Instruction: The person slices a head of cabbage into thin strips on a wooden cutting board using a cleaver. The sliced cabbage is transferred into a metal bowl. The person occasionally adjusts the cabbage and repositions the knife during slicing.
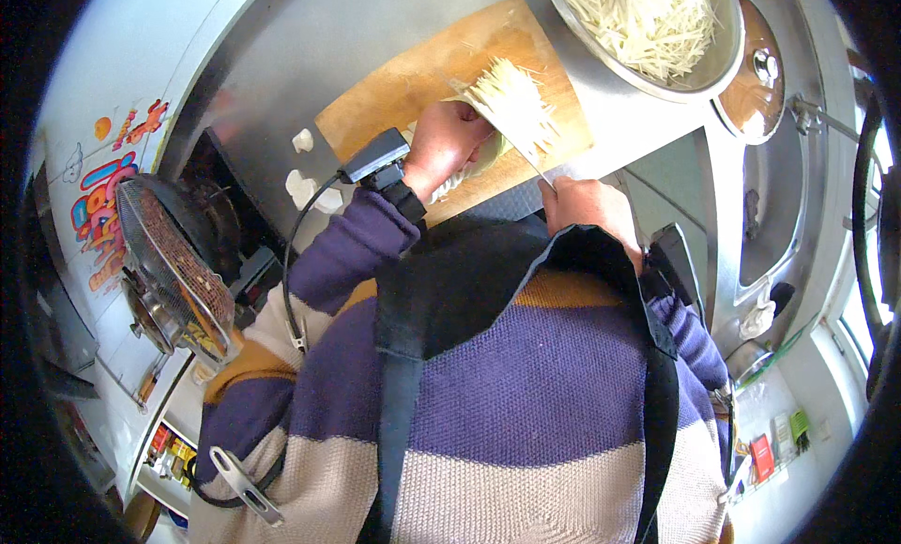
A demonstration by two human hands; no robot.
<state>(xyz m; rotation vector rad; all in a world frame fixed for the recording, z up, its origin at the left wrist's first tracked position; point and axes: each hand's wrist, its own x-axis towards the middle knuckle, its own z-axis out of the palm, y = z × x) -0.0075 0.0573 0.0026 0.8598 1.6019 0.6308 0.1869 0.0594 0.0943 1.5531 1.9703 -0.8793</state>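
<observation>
On a wooden cutting board [394, 79], my left hand [450, 139] presses down with bent fingers on a stack of thin pale vegetable slices [470, 172], possibly potato. The handle of a kitchen knife [517, 146] is in my right hand [591, 206]. Its blade stands edge-on against the slices, close to my left fingertips. Beyond the blade lies a heap of fine pale shreds [514, 100]. My left hand hides part of the stack, and the knife handle is covered by my right fingers.
A metal bowl [725, 37] full of shreds stands at the upper right, beside a glass lid [757, 104]. Further right is a sink [774, 213]. White offcuts [304, 190] lie on the steel counter [267, 86] left of the board. A mesh basket [176, 255] sits far left.
</observation>
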